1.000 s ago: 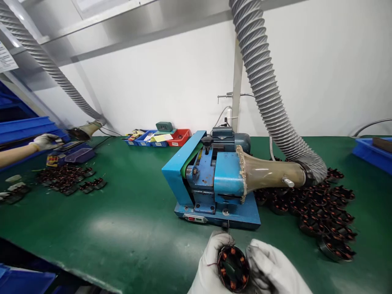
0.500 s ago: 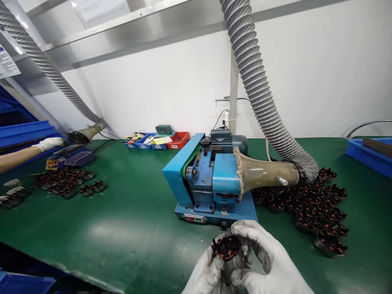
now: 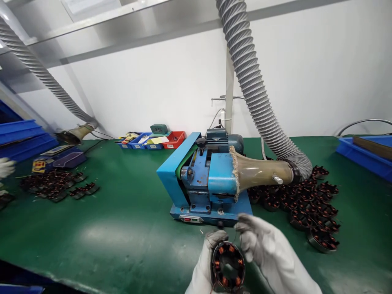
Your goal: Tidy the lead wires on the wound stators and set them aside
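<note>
My left hand (image 3: 204,263), in a white glove, grips a motor stator (image 3: 214,265) at its left side. The stator is a dark ring with copper windings inside, tilted so its open face shows toward me. My right hand (image 3: 266,249), also gloved, is just right of the stator and off its rim. Its fingers are curled together, and a thin dark wire (image 3: 235,236) seems to run down from the fingertips toward the stator. Right behind the hands stands a blue belt grinding machine (image 3: 199,183) with red and green switches on its base.
More stators (image 3: 321,220) crowd the green bench (image 3: 122,245) at right; another group (image 3: 52,183) lies at left. A grey hose (image 3: 254,77) joins the machine's nozzle (image 3: 263,171). Small bins (image 3: 174,139) stand behind. A blue tray (image 3: 364,157) is far right. A co-worker's gloved hand (image 3: 6,167) shows at left.
The stator has been tipped so its ring face points toward me. My right hand has come off it, moving to the right. The co-worker's hand has drawn back to the left edge.
</note>
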Available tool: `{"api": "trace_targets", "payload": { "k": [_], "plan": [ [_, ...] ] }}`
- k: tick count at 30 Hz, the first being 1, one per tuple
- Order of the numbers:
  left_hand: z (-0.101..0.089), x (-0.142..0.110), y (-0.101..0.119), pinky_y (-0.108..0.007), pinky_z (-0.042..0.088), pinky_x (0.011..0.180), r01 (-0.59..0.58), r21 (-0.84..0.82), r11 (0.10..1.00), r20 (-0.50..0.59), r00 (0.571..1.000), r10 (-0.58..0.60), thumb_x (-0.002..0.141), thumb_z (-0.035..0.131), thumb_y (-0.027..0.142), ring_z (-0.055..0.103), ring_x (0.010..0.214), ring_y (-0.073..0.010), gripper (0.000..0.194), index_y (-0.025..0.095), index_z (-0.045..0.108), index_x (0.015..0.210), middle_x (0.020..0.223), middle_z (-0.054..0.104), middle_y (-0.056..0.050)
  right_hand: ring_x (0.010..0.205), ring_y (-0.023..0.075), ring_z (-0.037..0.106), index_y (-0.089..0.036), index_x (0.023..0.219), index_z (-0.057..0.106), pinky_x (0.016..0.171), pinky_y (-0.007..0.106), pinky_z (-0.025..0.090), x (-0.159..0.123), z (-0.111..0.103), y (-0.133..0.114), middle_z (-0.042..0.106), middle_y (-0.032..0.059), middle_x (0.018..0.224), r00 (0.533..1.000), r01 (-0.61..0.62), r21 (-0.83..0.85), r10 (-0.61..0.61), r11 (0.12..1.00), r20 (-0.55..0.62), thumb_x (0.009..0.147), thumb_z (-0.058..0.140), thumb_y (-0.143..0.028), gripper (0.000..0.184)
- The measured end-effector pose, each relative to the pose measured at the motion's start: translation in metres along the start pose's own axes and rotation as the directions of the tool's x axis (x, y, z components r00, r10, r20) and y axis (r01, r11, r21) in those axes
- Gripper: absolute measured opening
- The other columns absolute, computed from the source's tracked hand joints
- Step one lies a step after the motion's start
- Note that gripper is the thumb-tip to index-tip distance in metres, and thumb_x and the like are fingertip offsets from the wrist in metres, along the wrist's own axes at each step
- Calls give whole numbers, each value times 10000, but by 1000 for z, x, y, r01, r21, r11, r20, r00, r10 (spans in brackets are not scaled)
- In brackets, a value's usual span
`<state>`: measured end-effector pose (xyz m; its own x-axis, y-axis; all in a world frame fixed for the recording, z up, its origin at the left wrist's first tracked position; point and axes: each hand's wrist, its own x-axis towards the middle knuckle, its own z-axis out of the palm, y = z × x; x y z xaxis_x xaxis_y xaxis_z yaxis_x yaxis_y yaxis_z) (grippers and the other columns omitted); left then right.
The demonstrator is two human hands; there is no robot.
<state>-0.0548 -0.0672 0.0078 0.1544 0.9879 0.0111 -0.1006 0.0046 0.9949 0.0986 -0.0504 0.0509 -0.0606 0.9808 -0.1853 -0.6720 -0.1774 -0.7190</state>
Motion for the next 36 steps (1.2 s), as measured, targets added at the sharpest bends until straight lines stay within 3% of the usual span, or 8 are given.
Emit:
{"api": "trace_targets", "payload": {
  "k": [4,8,11,17,21,28,32,36],
  "plan": [
    [7,3,7,-396,471,899,-118,35,992,34,993,117,549,750,121,555,1042,-261,568,288,569,1061,1068,564,-47,653,163,619,-172,652,760,619,247,509,5,5,4,693,51,680,992,115,-375,-87,920,89,604,808,-280,128],
    [14,1,16,-278,476,803,-248,97,964,24,969,246,506,703,3,537,962,-195,682,332,543,1082,1006,483,-4,453,58,525,-184,660,744,415,131,440,11,5,-4,668,-3,583,980,145,-16,-146,989,-137,563,836,-299,176],
    [16,4,13,-295,430,882,-344,184,921,-34,934,355,505,684,5,515,1019,-202,722,338,528,1126,1058,472,-2,535,70,606,-211,737,741,513,130,518,14,-1,-1,716,-2,696,930,262,142,-210,955,-302,554,843,-299,227],
    [20,31,-7,-389,401,980,29,29,999,-172,985,-24,673,613,137,543,1108,-243,493,231,488,1141,1195,575,-77,886,299,687,-200,927,732,798,393,564,24,-3,46,751,110,944,946,157,-390,-251,908,-204,457,855,-342,506],
    [24,55,-9,-363,440,955,94,-86,992,-213,971,-110,763,515,150,598,1047,-204,370,201,459,1125,1155,626,-102,992,307,651,-173,1054,679,913,440,502,40,5,55,708,120,1079,940,88,-598,-266,797,-216,621,744,-429,507],
    [23,68,-6,-314,472,891,75,-84,994,-195,977,-90,723,541,139,621,981,-184,321,210,507,1035,1066,665,-61,949,306,658,-168,986,693,907,461,494,52,5,54,710,132,1047,921,129,-708,-348,694,-174,688,687,-440,403],
    [15,49,-6,-369,434,930,123,-48,991,-143,981,-129,657,620,143,590,1029,-230,453,224,511,1089,1084,652,-60,919,321,668,-180,948,712,852,445,521,42,-5,51,731,124,988,953,74,-599,-234,797,-193,543,782,-401,466],
    [8,29,-1,-353,430,910,64,-7,998,-57,996,-64,514,664,41,569,1034,-252,587,244,558,1055,1099,599,-41,764,241,665,-174,802,726,736,339,523,33,0,28,727,69,786,995,80,-509,-102,857,-15,630,725,-410,291]
  ]
}}
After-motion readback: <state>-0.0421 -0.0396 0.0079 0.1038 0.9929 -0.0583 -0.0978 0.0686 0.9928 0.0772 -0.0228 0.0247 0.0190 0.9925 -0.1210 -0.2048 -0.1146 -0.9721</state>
